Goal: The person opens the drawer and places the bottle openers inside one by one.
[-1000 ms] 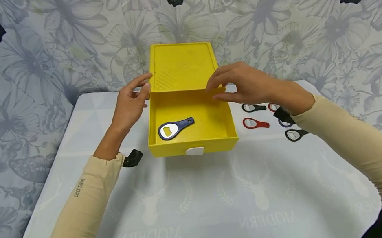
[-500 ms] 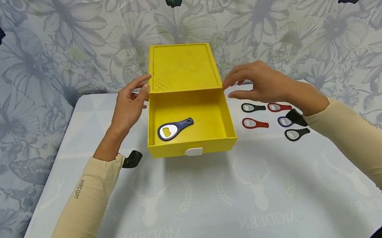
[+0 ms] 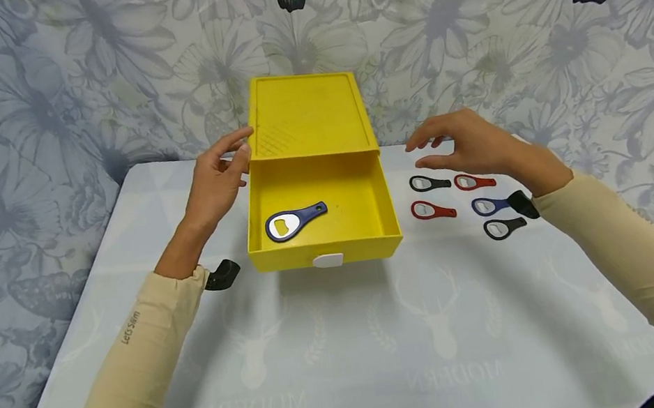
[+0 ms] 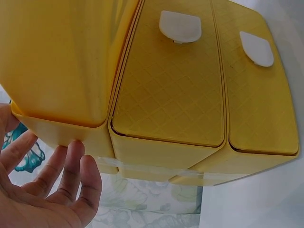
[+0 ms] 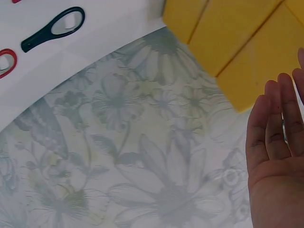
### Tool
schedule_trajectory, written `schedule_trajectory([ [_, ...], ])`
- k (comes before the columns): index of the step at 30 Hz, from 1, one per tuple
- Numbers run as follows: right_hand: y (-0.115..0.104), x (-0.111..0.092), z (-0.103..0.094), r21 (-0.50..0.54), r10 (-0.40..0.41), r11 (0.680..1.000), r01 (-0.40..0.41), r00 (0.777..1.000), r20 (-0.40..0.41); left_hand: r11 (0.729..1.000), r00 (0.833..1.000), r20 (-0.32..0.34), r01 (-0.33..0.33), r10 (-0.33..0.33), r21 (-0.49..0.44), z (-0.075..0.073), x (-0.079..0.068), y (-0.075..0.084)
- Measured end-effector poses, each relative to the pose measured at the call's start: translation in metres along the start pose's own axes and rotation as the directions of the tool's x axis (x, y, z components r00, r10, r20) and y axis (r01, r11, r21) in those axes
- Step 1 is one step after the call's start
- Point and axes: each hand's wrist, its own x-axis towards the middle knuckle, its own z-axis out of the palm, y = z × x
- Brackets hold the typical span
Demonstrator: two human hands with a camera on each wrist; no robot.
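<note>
A yellow drawer unit (image 3: pixel 307 112) has its top drawer (image 3: pixel 355 203) pulled out. Inside the drawer, toward the left, lies a blue bottle opener (image 3: pixel 296 222). My left hand (image 3: pixel 215 185) rests its fingertips against the unit's left side; in the left wrist view the fingers (image 4: pixel 89 178) are loosely bent along the yellow side wall. To the right of the unit my right hand (image 3: pixel 473 143) hovers with nothing in it, thumb apart from the fingers. Just below it in the head view lie a black bottle opener (image 3: pixel 429 182) and a red bottle opener (image 3: pixel 474 180).
Another red bottle opener (image 3: pixel 433 209), a blue one (image 3: pixel 490 206) and a black one (image 3: pixel 505 228) lie on the white table (image 3: pixel 348 342), right of the drawer. Two closed drawers (image 4: pixel 168 85) sit under the open one. Flower-patterned cloth (image 3: pixel 167 66) hangs behind.
My right hand has moved away from the drawer's right edge, out to the right above the bottle openers. The left hand stays at the unit's left side.
</note>
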Motion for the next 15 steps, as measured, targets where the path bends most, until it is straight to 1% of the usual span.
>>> schedule_trajectory([
  [2,0.007,-0.005,0.002,0.0,0.034,0.999,-0.034,0.999,0.01,1.0,1.0,0.003,-0.002,0.002,-0.004,0.001,0.0,0.0],
  [7,0.021,-0.019,0.011,-0.006,0.081,0.997,-0.081,0.997,0.016,1.0,1.0,0.014,-0.006,0.006,-0.009,0.003,0.001,0.0],
  [11,0.034,-0.032,0.019,0.015,0.126,0.992,-0.127,0.991,0.039,1.0,1.0,0.009,0.002,-0.002,-0.001,0.001,-0.001,-0.001],
  [15,0.052,-0.046,0.026,0.031,0.173,0.984,-0.174,0.984,0.04,1.0,1.0,0.006,-0.002,0.002,0.007,0.0,0.0,-0.002],
])
